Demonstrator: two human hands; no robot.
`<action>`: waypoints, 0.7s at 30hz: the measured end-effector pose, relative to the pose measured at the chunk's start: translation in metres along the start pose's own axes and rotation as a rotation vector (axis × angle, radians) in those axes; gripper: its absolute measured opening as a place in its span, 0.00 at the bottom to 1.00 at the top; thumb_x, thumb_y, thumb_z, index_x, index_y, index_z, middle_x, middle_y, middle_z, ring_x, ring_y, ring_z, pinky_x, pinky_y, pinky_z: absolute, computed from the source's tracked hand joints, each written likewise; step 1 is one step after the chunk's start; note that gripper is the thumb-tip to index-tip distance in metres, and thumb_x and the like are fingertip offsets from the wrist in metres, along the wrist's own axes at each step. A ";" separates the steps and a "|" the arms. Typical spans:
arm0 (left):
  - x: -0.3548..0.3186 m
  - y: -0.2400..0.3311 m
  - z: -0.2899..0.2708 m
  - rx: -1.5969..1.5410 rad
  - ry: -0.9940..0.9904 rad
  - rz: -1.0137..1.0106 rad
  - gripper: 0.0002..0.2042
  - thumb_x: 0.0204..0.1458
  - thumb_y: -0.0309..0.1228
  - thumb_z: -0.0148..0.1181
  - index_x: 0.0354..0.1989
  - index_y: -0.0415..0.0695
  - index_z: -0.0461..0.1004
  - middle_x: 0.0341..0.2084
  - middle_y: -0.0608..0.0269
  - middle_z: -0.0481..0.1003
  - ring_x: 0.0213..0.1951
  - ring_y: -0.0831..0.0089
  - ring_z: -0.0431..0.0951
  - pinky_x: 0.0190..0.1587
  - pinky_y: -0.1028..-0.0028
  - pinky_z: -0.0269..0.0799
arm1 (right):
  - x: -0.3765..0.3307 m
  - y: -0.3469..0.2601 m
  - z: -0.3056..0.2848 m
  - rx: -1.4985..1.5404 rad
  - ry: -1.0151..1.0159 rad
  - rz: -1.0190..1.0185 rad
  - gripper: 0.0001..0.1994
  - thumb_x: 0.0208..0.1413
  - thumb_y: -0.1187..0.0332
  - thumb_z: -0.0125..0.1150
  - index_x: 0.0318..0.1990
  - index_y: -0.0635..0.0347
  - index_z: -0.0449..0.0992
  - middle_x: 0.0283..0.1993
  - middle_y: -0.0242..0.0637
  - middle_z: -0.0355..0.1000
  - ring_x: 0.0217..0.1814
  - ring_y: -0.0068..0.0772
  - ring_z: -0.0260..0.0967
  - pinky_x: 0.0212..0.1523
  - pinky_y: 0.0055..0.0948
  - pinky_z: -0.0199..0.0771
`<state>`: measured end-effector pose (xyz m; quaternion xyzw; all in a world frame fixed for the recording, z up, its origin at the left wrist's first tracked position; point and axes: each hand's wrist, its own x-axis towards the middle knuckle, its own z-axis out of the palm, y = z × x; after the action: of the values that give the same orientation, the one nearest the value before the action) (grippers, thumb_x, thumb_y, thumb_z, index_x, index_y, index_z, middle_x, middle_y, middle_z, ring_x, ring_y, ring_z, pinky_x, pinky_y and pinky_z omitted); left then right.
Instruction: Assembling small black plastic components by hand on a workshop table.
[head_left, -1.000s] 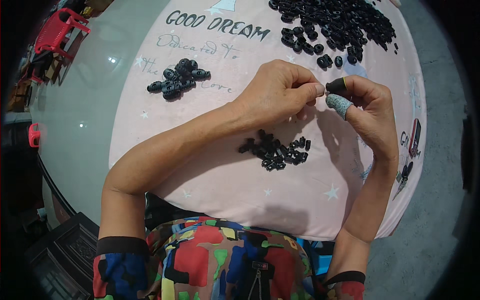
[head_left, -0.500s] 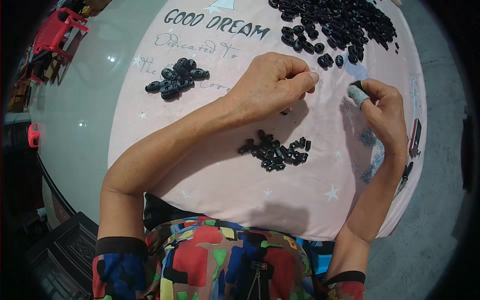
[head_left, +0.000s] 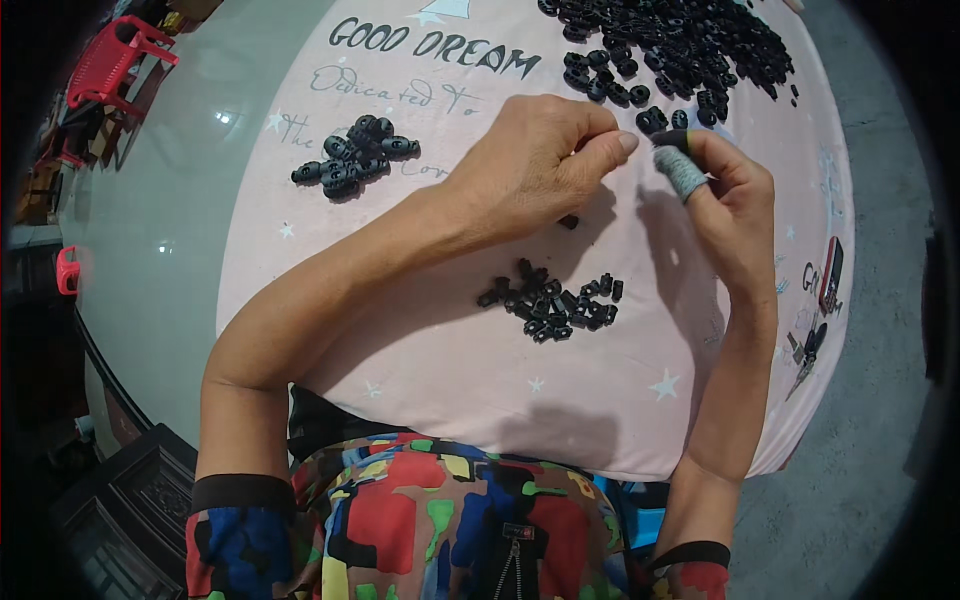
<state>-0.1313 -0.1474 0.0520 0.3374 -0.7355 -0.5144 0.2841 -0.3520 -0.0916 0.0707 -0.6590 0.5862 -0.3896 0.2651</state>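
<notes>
My left hand (head_left: 540,165) hovers over the pink cloth (head_left: 420,330) with thumb and fingers pinched together; nothing shows between them. My right hand (head_left: 730,200) is just to its right, and one finger wears a grey finger cot (head_left: 682,172). It pinches a small black plastic part (head_left: 671,139) at the fingertips. One loose black part (head_left: 568,222) lies under my left hand. A small pile of black parts (head_left: 555,300) sits nearer to me, below both hands.
A heap of black parts (head_left: 680,40) fills the far right of the cloth, and a smaller cluster (head_left: 355,158) lies far left. Snips (head_left: 805,350) and a red-black tool (head_left: 830,275) lie at the right edge. A red stool (head_left: 120,60) stands beyond the round table (head_left: 170,200).
The hands were joined on a black part, then pulled apart. My right hand has now come back toward the left, and my left hand has hardly moved.
</notes>
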 end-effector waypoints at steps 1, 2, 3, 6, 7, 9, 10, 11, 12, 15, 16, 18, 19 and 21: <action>0.001 0.000 -0.003 0.227 0.050 0.127 0.14 0.66 0.37 0.57 0.40 0.37 0.82 0.21 0.65 0.74 0.24 0.83 0.73 0.26 0.78 0.68 | 0.000 0.005 -0.003 -0.025 0.049 0.057 0.09 0.60 0.77 0.60 0.45 0.66 0.83 0.34 0.27 0.79 0.34 0.14 0.70 0.36 0.21 0.72; -0.001 0.003 -0.002 0.231 0.072 0.120 0.11 0.62 0.34 0.60 0.42 0.38 0.82 0.24 0.59 0.75 0.24 0.77 0.75 0.28 0.73 0.71 | 0.001 0.007 -0.006 -0.051 0.099 0.115 0.09 0.60 0.77 0.60 0.45 0.66 0.83 0.34 0.27 0.79 0.34 0.14 0.70 0.36 0.21 0.72; 0.000 -0.002 0.000 0.231 0.074 0.121 0.11 0.62 0.34 0.60 0.42 0.38 0.82 0.24 0.59 0.75 0.24 0.77 0.75 0.28 0.73 0.71 | 0.004 0.013 -0.008 -0.073 0.104 0.143 0.10 0.61 0.77 0.59 0.46 0.66 0.83 0.36 0.27 0.79 0.35 0.14 0.71 0.36 0.21 0.73; 0.008 -0.012 0.007 0.369 0.164 0.316 0.09 0.60 0.30 0.62 0.43 0.40 0.82 0.28 0.54 0.79 0.27 0.67 0.79 0.31 0.67 0.75 | 0.004 0.020 -0.005 -0.060 0.185 0.180 0.11 0.60 0.77 0.58 0.47 0.66 0.82 0.37 0.33 0.81 0.35 0.19 0.74 0.37 0.24 0.75; 0.012 -0.009 0.008 0.414 0.178 0.323 0.09 0.59 0.30 0.63 0.44 0.41 0.83 0.31 0.53 0.79 0.30 0.62 0.80 0.35 0.64 0.76 | 0.004 0.026 -0.004 -0.062 0.187 0.181 0.11 0.60 0.77 0.58 0.47 0.66 0.82 0.37 0.33 0.81 0.35 0.19 0.74 0.37 0.24 0.75; 0.021 -0.005 0.010 0.459 0.190 0.331 0.09 0.58 0.29 0.63 0.44 0.42 0.83 0.34 0.52 0.80 0.33 0.57 0.82 0.38 0.61 0.77 | 0.005 0.037 0.000 -0.222 0.210 -0.030 0.11 0.58 0.77 0.58 0.47 0.66 0.81 0.37 0.41 0.81 0.34 0.26 0.77 0.37 0.26 0.76; 0.027 -0.004 0.013 0.533 0.189 0.354 0.10 0.58 0.29 0.63 0.45 0.42 0.83 0.35 0.52 0.80 0.36 0.56 0.82 0.40 0.60 0.77 | 0.004 0.038 0.002 -0.244 0.156 -0.017 0.11 0.57 0.77 0.57 0.46 0.66 0.80 0.37 0.47 0.80 0.33 0.32 0.78 0.37 0.28 0.77; 0.033 -0.003 0.017 0.606 0.187 0.377 0.10 0.57 0.30 0.63 0.46 0.43 0.83 0.35 0.53 0.79 0.38 0.55 0.82 0.42 0.59 0.77 | 0.002 0.037 0.002 -0.245 0.159 -0.015 0.11 0.57 0.77 0.57 0.46 0.66 0.80 0.37 0.47 0.80 0.33 0.32 0.78 0.37 0.28 0.77; 0.041 -0.008 0.023 0.615 0.187 0.344 0.11 0.57 0.31 0.64 0.47 0.44 0.83 0.37 0.55 0.79 0.40 0.54 0.82 0.45 0.59 0.77 | 0.002 0.031 0.006 -0.225 0.147 0.004 0.10 0.57 0.77 0.57 0.45 0.66 0.80 0.36 0.45 0.80 0.33 0.29 0.78 0.37 0.28 0.76; 0.056 -0.017 0.034 0.656 0.187 0.343 0.12 0.57 0.31 0.63 0.47 0.45 0.83 0.38 0.55 0.78 0.41 0.54 0.81 0.45 0.59 0.78 | 0.004 0.024 0.001 -0.149 0.166 0.046 0.10 0.57 0.77 0.58 0.44 0.67 0.80 0.34 0.41 0.80 0.34 0.24 0.76 0.37 0.27 0.76; 0.060 -0.018 0.036 0.655 0.186 0.345 0.12 0.57 0.31 0.63 0.47 0.45 0.83 0.38 0.55 0.78 0.41 0.54 0.81 0.45 0.59 0.78 | 0.003 0.022 -0.001 -0.089 0.194 0.075 0.09 0.57 0.77 0.58 0.44 0.67 0.81 0.33 0.39 0.80 0.34 0.22 0.75 0.37 0.26 0.76; 0.065 -0.019 0.039 0.681 0.197 0.325 0.11 0.57 0.32 0.62 0.47 0.44 0.82 0.38 0.54 0.78 0.42 0.53 0.81 0.46 0.58 0.78 | 0.004 0.018 -0.004 -0.128 0.205 0.056 0.10 0.58 0.77 0.59 0.45 0.66 0.82 0.31 0.34 0.79 0.33 0.18 0.72 0.36 0.24 0.74; 0.066 -0.019 0.040 0.682 0.195 0.326 0.11 0.57 0.32 0.62 0.47 0.44 0.82 0.38 0.54 0.78 0.42 0.53 0.81 0.46 0.58 0.78 | 0.004 0.018 -0.004 -0.121 0.201 0.064 0.10 0.58 0.77 0.59 0.45 0.66 0.82 0.31 0.32 0.79 0.32 0.18 0.71 0.35 0.23 0.73; 0.067 -0.022 0.040 0.664 0.222 0.357 0.10 0.57 0.31 0.61 0.44 0.43 0.82 0.38 0.53 0.77 0.42 0.52 0.81 0.46 0.58 0.78 | 0.004 0.018 -0.004 -0.113 0.198 0.072 0.10 0.58 0.77 0.59 0.46 0.65 0.82 0.31 0.31 0.78 0.32 0.17 0.70 0.34 0.23 0.72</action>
<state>-0.1989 -0.1829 0.0238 0.3311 -0.8738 -0.1513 0.3225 -0.3651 -0.0982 0.0591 -0.6098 0.6539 -0.4092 0.1821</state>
